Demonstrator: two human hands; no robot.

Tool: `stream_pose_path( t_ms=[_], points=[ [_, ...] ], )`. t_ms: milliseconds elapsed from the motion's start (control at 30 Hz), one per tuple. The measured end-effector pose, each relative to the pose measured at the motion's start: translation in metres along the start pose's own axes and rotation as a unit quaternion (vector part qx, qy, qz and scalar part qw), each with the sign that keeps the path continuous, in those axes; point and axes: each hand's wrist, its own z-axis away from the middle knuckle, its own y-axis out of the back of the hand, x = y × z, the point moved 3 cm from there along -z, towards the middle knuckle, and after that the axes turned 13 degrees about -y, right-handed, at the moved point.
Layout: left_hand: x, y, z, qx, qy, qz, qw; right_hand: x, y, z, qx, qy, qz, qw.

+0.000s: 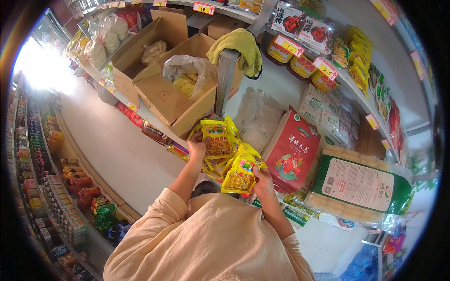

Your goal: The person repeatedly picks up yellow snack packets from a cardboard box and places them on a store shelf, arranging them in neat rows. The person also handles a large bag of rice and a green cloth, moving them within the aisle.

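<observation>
In front of my body lies a pile of yellow snack packets (213, 165) with clear windows showing the food inside. My left hand (197, 145) grips the left edge of one upright yellow packet (218, 140) near the cardboard box. My right hand (263, 179) pinches another yellow packet (239, 175) by its right side, lower and nearer to me. More packets lie between and behind these two. To the right of my right hand leans a red rice bag (294, 151).
Open cardboard boxes (163, 95) stand behind my left hand. A metal post (226, 82) draped with a yellow-green cloth (235, 49) rises beside them. A large green and clear food pack (358, 182) lies right. Stocked shelves (351, 82) curve around; a drinks shelf (70, 196) stands left.
</observation>
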Motion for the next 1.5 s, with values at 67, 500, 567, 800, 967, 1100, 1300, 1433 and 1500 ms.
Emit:
stream_pose_path(
  t_ms=[67, 500, 567, 800, 967, 1100, 1300, 1433, 1500],
  points=[
    [0.062, -0.012, 0.010, -0.037, -0.004, -0.046, 0.998, -0.005, -0.002, 0.001, -0.015, -0.005, 0.019, 1.000],
    [0.141, -0.034, 0.112, -0.325, 0.076, 0.358, 0.872, -0.052, -0.051, 0.040, 0.024, 0.145, 0.171, 0.974],
    [0.148, -0.040, 0.111, -0.343, 0.116, 0.395, 0.844, -0.058, -0.050, 0.047, 0.020, 0.159, 0.164, 0.973],
    [0.182, -0.080, 0.114, -0.468, 0.087, 0.347, 0.808, -0.070, -0.034, 0.062, -0.018, 0.114, -0.075, 0.991],
    [0.236, -0.149, 0.104, -0.519, -0.228, -0.094, 0.818, -0.130, -0.028, 0.084, 0.112, 0.310, 0.125, 0.936],
    [0.298, -0.232, 0.092, -0.501, -0.333, -0.023, 0.798, -0.215, -0.046, 0.113, 0.152, 0.432, 0.235, 0.857],
    [0.394, -0.357, 0.073, -0.405, -0.458, 0.023, 0.791, -0.368, -0.073, 0.120, 0.136, 0.511, 0.320, 0.787],
    [0.410, -0.424, 0.047, -0.350, -0.513, -0.062, 0.781, -0.454, -0.049, 0.083, 0.077, 0.490, 0.353, 0.793],
    [0.400, -0.462, 0.044, -0.369, -0.485, -0.103, 0.786, -0.494, -0.017, 0.062, 0.092, 0.470, 0.378, 0.793]
  ],
)
